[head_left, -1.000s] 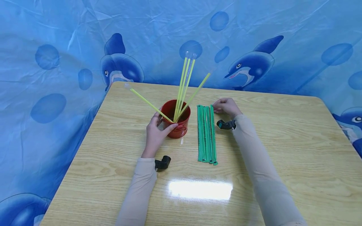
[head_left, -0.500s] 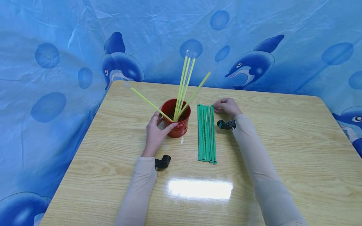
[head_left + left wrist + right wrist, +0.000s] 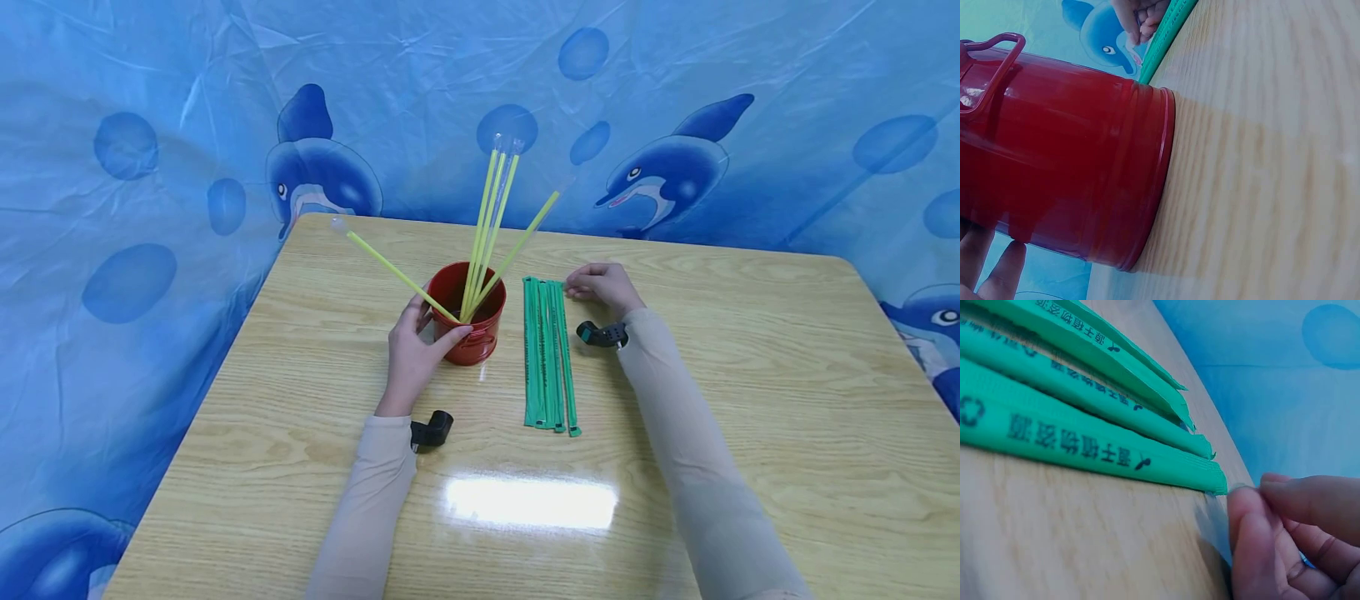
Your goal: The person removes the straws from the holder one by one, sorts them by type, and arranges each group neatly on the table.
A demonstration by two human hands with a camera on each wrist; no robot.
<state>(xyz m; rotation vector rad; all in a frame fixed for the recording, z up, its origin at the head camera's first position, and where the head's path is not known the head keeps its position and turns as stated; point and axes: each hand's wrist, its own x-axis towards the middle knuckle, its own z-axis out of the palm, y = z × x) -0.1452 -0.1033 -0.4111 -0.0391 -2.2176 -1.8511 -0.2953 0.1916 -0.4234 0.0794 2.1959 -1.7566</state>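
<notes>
My left hand (image 3: 414, 354) grips the left side of a small red bucket (image 3: 470, 346), thumb at its front rim and the other fingers round its far side. Several yellow straws (image 3: 390, 267) in clear wrappers lean outward from the bucket. To its right, several green paper-wrapped sticks (image 3: 542, 358), with dark printing, lie side by side in a row. My right hand (image 3: 606, 287) is at the far end of the rightmost stick. In the right wrist view its fingers (image 3: 1250, 550) are curled, thumb and fingertip together just beyond the stick's crimped end (image 3: 1219, 479), holding nothing visible.
A wooden table (image 3: 285, 400) carries everything. Behind it hangs a blue curtain (image 3: 450, 75) printed with dolphins. Black wrist cameras (image 3: 432, 432) are strapped to both forearms. The red bucket has a wire-like handle (image 3: 1007, 69) on its side.
The rightmost green stick has tilted, its near end shifting right and its far end left. My right fingertips have come slightly away from it. My left hand and the bucket keep their place.
</notes>
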